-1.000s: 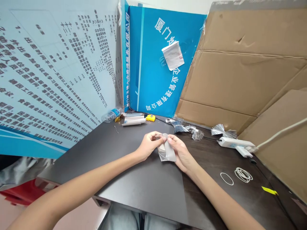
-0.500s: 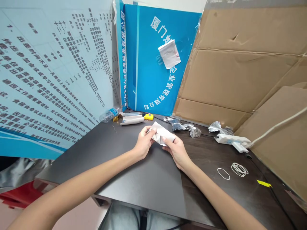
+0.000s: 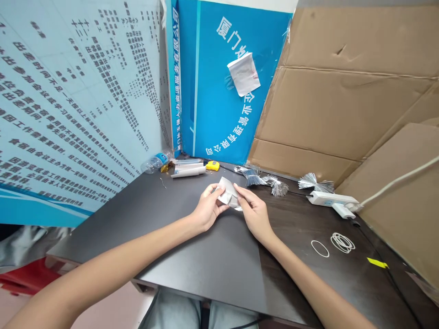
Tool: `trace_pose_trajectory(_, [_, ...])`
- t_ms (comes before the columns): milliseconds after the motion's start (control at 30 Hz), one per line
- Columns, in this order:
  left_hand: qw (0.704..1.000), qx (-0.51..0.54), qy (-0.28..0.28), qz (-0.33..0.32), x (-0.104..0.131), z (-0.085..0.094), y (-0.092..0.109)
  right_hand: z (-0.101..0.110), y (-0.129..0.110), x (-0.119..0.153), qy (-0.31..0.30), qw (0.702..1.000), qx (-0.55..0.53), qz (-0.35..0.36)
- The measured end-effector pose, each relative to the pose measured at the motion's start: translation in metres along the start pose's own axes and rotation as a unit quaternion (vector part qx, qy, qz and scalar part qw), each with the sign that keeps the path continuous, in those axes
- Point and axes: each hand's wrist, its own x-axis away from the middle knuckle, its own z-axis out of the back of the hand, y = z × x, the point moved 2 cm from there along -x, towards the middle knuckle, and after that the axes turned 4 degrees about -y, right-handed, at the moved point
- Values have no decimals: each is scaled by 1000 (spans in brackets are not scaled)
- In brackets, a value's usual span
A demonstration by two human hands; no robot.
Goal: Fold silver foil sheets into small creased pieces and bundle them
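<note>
A small, creased sheet of silvery-white paper point(image 3: 227, 192) is held above the dark desk, partly folded over. My left hand point(image 3: 208, 208) pinches its left side, with the thumb on top and fingers beneath. At the right edge, my right hand point(image 3: 254, 211) closes its thumb and fingers on the paper. The fingertips hide part of both edges. Beyond the hands lie fanned bundles of thin silvery strips point(image 3: 254, 178), a yellow cutter or tape-measure-like tool point(image 3: 212, 166) and pale rolled tubes point(image 3: 188, 170).
A plastic bottle point(image 3: 155, 163) lies at the back left. On the right are a white power strip point(image 3: 333, 199) with cables, white rings point(image 3: 343, 242) and a yellow tag point(image 3: 377, 262). A blue panel point(image 3: 212, 114) and cardboard point(image 3: 315, 109) wall in the back.
The paper's right side has been folded inward, so less of it shows flat. My right hand has shifted its grip, with its fingers now over the right edge. The left hand has barely moved.
</note>
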Motion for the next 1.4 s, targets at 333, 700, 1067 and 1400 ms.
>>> trace_pose_trajectory(333, [999, 32, -18, 7, -2, 0, 3, 2, 1, -4, -6, 1000, -21, -13])
trace_pose_trajectory(700, [997, 55, -57, 11, -1, -2, 3, 2, -5, 3, -36, 983, 143, 110])
trace_pose_trajectory(1067, [997, 28, -67, -31, -1, -7, 7, 2, -7, 5, -17, 945, 228, 233])
trace_pose_trajectory(1400, [997, -34, -59, -40, 0, -3, 9, 6, -12, 1, -6, 993, 86, 85])
